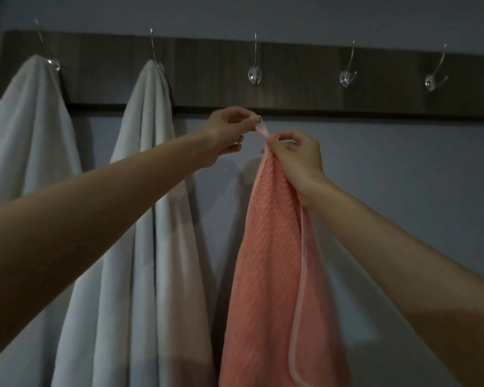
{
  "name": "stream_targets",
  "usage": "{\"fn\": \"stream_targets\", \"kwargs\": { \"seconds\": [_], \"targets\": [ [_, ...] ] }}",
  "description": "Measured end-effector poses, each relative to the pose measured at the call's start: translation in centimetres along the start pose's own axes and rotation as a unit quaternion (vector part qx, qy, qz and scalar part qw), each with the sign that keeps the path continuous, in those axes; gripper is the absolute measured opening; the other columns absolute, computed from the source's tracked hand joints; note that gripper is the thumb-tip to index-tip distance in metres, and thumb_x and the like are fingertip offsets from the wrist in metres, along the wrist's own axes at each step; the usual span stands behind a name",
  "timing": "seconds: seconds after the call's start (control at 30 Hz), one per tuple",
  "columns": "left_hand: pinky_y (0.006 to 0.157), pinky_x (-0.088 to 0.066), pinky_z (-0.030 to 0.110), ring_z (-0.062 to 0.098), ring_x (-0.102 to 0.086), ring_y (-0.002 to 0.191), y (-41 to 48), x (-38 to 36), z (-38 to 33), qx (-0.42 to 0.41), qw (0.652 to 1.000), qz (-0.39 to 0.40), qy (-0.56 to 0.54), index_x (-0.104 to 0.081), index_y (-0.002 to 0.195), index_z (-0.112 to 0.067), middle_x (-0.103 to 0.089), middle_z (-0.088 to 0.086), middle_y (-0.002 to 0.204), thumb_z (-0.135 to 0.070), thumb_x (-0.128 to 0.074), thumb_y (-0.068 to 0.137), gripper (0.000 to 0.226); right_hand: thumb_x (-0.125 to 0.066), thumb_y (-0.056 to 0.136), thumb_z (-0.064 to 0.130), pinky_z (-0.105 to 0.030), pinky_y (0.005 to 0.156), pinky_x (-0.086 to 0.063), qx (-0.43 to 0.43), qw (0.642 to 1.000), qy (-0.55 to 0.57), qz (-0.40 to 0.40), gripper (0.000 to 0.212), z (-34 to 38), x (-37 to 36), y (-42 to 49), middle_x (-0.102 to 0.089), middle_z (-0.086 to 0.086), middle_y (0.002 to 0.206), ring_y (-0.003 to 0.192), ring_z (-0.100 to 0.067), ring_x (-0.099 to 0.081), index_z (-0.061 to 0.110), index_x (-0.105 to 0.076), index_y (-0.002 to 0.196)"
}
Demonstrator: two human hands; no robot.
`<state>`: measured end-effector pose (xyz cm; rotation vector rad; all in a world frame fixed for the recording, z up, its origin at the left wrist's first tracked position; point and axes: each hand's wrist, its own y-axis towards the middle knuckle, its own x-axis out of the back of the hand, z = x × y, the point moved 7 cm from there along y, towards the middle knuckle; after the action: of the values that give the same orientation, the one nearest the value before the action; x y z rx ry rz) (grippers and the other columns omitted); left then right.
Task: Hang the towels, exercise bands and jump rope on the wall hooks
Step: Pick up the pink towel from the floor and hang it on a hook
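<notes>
While raised from both lower corners, bare forearms converging mid-frame. Right hand [296, 160] curled closed, pinching top corner of pink towel [271, 269]; left hand [227, 132] pinching towel's small hanging loop [262, 130] between thumb and forefinger, other fingers tucked. Pink towel hanging straight down from both grips, long axis vertical, pale trim along right edge, just below dark wooden rail [207, 76]. Behind, two white towels [31, 129] draped over two leftmost hooks. Third hook [254, 75] bare, directly above hands; two more bare hooks at right.
</notes>
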<state>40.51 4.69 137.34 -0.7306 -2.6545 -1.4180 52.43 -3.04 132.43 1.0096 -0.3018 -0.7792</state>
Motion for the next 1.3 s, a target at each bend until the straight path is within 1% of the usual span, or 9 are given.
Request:
{"fn": "stream_targets", "kwargs": {
  "seconds": [0.13, 0.33, 0.47, 0.57, 0.77, 0.87, 0.97, 1.07, 1.3],
  "targets": [
    [0.055, -0.041, 0.017, 0.006, -0.048, 0.066, 3.8, 1.2, -1.8, -0.057, 0.998, -0.009, 0.008, -0.063, 0.1, -0.016, -0.061, -0.004, 0.086, -0.026, -0.06, 0.09, 0.014, -0.061, 0.087, 0.02, -0.022, 0.072, -0.049, 0.069, 0.996, -0.037, -0.044, 0.001, 2.1, -1.0, 3.5, -0.068, 0.001, 0.083, 0.081, -0.011, -0.066, 0.02, -0.06, 0.086],
    [0.04, -0.036, 0.012, 0.003, -0.046, 0.055, 7.9, 2.4, -4.3, -0.131, 0.99, -0.059, 0.002, -0.064, 0.096, -0.015, -0.059, -0.005, 0.076, -0.021, -0.061, 0.09, 0.009, -0.06, 0.088, 0.019, -0.024, 0.073, -0.049, 0.111, 0.989, -0.045, -0.088, 0.002, 3.7, -2.2, 7.8, -0.063, 0.003, 0.087, 0.083, -0.011, -0.062, 0.021, -0.059, 0.086],
    [0.049, -0.045, 0.013, 0.006, -0.057, 0.072, 10.3, 2.6, -4.3, -0.144, 0.986, -0.082, 0.001, -0.067, 0.103, -0.011, -0.064, 0.002, 0.095, -0.021, -0.062, 0.089, 0.018, -0.059, 0.089, 0.021, -0.021, 0.072, -0.046, 0.119, 0.986, -0.051, -0.107, 0.003, 3.9, -2.5, 9.8, -0.063, 0.003, 0.092, 0.081, -0.007, -0.059, 0.019, -0.061, 0.091],
    [0.052, -0.043, 0.006, 0.001, -0.054, 0.068, 11.6, 2.7, -4.7, -0.159, 0.982, -0.103, 0.005, -0.067, 0.108, -0.007, -0.062, 0.001, 0.093, -0.018, -0.062, 0.089, 0.023, -0.059, 0.089, 0.02, -0.021, 0.073, -0.048, 0.121, 0.985, -0.049, -0.115, 0.002, 3.9, -2.8, 11.1, -0.062, 0.005, 0.09, 0.082, -0.007, -0.059, 0.019, -0.06, 0.09],
    [0.076, -0.048, 0.019, 0.007, -0.057, 0.082, 13.4, 2.6, -5.2, -0.162, 0.979, -0.114, 0.041, -0.069, 0.108, -0.011, -0.064, 0.001, 0.095, -0.022, -0.065, 0.087, 0.024, -0.058, 0.09, 0.02, -0.025, 0.078, -0.048, 0.108, 0.985, -0.036, -0.132, 0.002, 3.6, -2.9, 12.9, -0.061, 0.003, 0.093, 0.086, -0.01, -0.058, 0.02, -0.059, 0.088],
    [0.072, -0.046, 0.018, 0.005, -0.055, 0.077, 13.8, 2.8, -5.1, -0.158, 0.979, -0.109, 0.06, -0.069, 0.109, -0.012, -0.062, 0.001, 0.093, -0.023, -0.065, 0.087, 0.025, -0.06, 0.088, 0.022, -0.028, 0.082, -0.05, 0.096, 0.986, -0.036, -0.129, 0.003, 3.0, -2.9, 13.3, -0.062, 0.004, 0.093, 0.091, -0.012, -0.059, 0.022, -0.06, 0.086],
    [0.076, -0.045, 0.018, 0.007, -0.057, 0.086, 14.0, 2.8, -4.8, -0.166, 0.975, -0.102, 0.105, -0.068, 0.109, -0.011, -0.063, 0.0, 0.096, -0.022, -0.065, 0.087, 0.025, -0.059, 0.089, 0.023, -0.031, 0.085, -0.05, 0.068, 0.991, -0.038, -0.108, 0.003, 1.9, -3.2, 13.3, -0.059, 0.007, 0.087, 0.093, -0.014, -0.059, 0.023, -0.06, 0.087],
    [0.076, -0.045, 0.017, 0.005, -0.057, 0.087, 14.0, 3.0, -4.5, -0.189, 0.962, -0.121, 0.158, -0.07, 0.106, -0.01, -0.067, 0.001, 0.099, -0.024, -0.067, 0.084, 0.025, -0.06, 0.088, 0.023, -0.034, 0.09, -0.051, 0.042, 0.993, -0.049, -0.102, 0.01, 0.7, -3.6, 13.2, -0.064, 0.001, 0.096, 0.095, -0.016, -0.06, 0.018, -0.066, 0.095],
    [0.078, -0.049, 0.02, 0.005, -0.06, 0.082, 12.5, 2.9, -2.7, -0.225, 0.933, -0.184, 0.212, -0.071, 0.092, -0.015, -0.07, -0.001, 0.094, -0.018, -0.071, 0.079, 0.013, -0.068, 0.082, 0.026, -0.021, 0.077, -0.043, 0.055, 0.99, -0.091, -0.098, 0.012, 0.0, -3.7, 12.3, -0.067, 0.008, 0.089, 0.087, -0.005, -0.058, 0.021, -0.073, 0.092]
  ]
}}
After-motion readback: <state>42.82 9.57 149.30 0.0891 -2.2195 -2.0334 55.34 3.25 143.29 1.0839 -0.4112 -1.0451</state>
